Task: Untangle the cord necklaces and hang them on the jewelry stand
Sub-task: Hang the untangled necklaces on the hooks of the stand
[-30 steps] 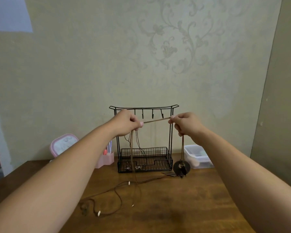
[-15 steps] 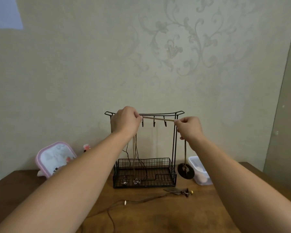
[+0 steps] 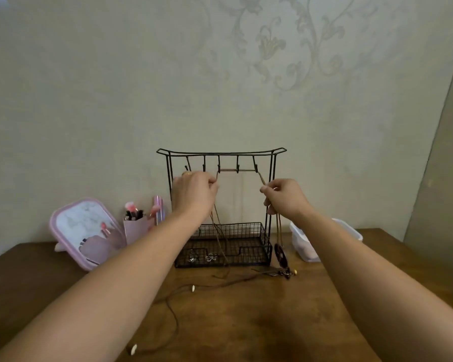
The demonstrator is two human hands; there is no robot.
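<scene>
tan cord necklace (image 3: pixel 237 170) draped across hooks

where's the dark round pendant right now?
Head view, right of centre: the dark round pendant hangs on the cord below the right hand, beside the jewelry stand, left of the plastic container.

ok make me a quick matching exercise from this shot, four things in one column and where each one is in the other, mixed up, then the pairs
Things
1. tan cord necklace
2. dark round pendant
3. pink-framed mirror
4. clear plastic container

Places
A. leaning at the wall, left of the jewelry stand
B. draped across the stand's hooks, pinched by the left hand and the right hand
C. on the table to the right of the stand
D. hanging below the right hand, by the stand's wire basket

Pairs: 1-B, 2-D, 3-A, 4-C
</scene>
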